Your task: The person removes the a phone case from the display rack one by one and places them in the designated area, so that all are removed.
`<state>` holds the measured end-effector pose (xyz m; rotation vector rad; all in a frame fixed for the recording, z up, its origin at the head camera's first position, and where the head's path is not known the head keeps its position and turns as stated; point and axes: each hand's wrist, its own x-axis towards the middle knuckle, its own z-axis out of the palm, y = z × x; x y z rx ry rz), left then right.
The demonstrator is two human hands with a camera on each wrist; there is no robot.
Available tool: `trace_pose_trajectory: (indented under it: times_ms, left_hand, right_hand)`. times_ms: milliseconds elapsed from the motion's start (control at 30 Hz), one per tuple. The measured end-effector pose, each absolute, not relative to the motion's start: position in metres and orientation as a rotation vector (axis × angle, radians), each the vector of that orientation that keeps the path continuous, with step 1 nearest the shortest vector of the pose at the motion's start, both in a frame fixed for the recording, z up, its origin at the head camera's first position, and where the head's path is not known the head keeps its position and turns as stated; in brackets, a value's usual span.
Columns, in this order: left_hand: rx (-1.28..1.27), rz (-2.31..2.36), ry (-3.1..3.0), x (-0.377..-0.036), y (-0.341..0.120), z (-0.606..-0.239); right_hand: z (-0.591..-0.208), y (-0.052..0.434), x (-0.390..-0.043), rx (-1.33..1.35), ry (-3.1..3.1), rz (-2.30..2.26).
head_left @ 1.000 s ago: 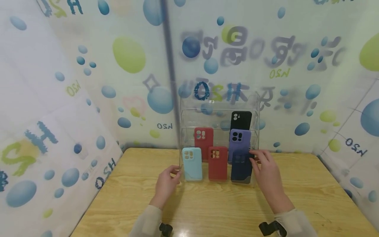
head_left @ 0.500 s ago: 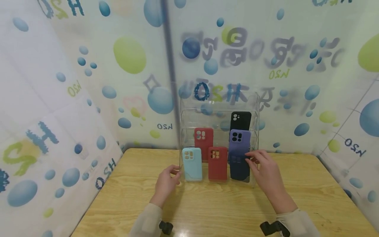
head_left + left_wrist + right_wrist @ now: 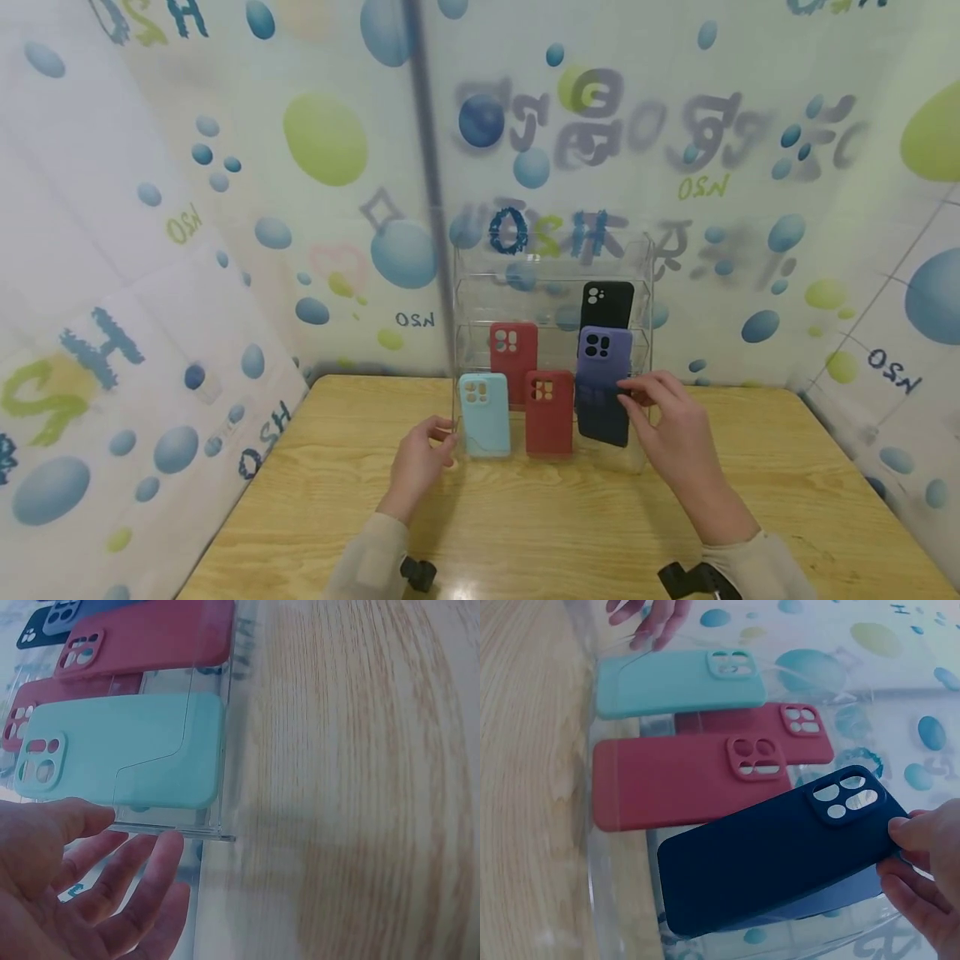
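Note:
A navy blue phone case (image 3: 602,421) is pinched at its camera-end corner by my right hand (image 3: 678,446), thumb on the face in the right wrist view. The case tilts, its lower end above the front ledge of a clear tiered rack (image 3: 161,827). Behind it stands a purple phone case (image 3: 609,346), partly hidden. My left hand (image 3: 416,467) holds the rack's left side edge between thumb and fingers. Close to that hand, a light blue phone case (image 3: 485,429) leans in the front tier, with a red phone case (image 3: 550,429) to its right.
A second red phone case (image 3: 517,358) stands one tier up, and a black phone case (image 3: 609,302) is above the purple one. The rack stands on a wooden table (image 3: 517,533), before a patterned curtain (image 3: 322,250) that also runs along both sides.
My right hand has lifted the navy phone case up out of the front ledge and tilted it, shifting slightly left. My left hand keeps its place at the rack.

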<state>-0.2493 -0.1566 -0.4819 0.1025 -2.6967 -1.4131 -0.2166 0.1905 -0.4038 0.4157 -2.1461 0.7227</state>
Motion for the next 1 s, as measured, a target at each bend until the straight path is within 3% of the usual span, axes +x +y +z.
trace_pose_trajectory:
  times_ms: [400, 1000]
  left_hand:
    - [0.102, -1.401, -2.715, -0.249, -0.158, -0.48]
    - [0.101, -1.431, -2.713, -0.25, -0.157, -0.482]
  right_hand:
    - [-0.393, 0.165, -0.202, 0.517, -2.134, 0.969]
    - [-0.441, 0.104, -0.193, 0.309, -2.555, 1.657]
